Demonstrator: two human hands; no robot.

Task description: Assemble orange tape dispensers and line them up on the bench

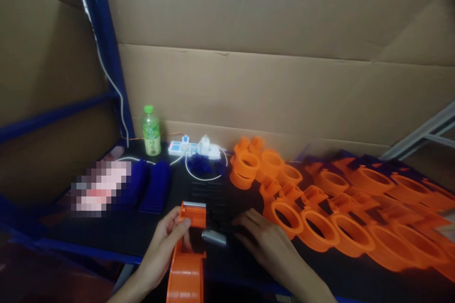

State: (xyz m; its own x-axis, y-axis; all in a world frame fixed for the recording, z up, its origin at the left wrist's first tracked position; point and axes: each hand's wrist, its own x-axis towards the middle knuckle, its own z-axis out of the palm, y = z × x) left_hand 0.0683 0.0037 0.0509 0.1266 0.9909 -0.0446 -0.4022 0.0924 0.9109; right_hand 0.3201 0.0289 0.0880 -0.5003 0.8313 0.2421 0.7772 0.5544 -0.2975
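My left hand (167, 241) is wrapped round the front of an orange tape dispenser body (188, 255) that stands at the near edge of the dark table (124, 232). Its serrated blade end points away from me. My right hand (263, 241) lies low on the table just right of the dispenser, fingers reaching left toward a small grey metal piece (213, 237) beside the dispenser. Whether the fingers touch that piece is unclear. Black parts (209, 194) lie in rows just beyond the dispenser.
Many orange dispenser shells (320, 213) cover the table's right half. Dark blue parts (149, 184) lie stacked at left beside a blurred patch. A green bottle (151, 131), a white power strip (194, 149) with cables and cardboard walls stand behind. A blue shelf post (103, 52) rises at left.
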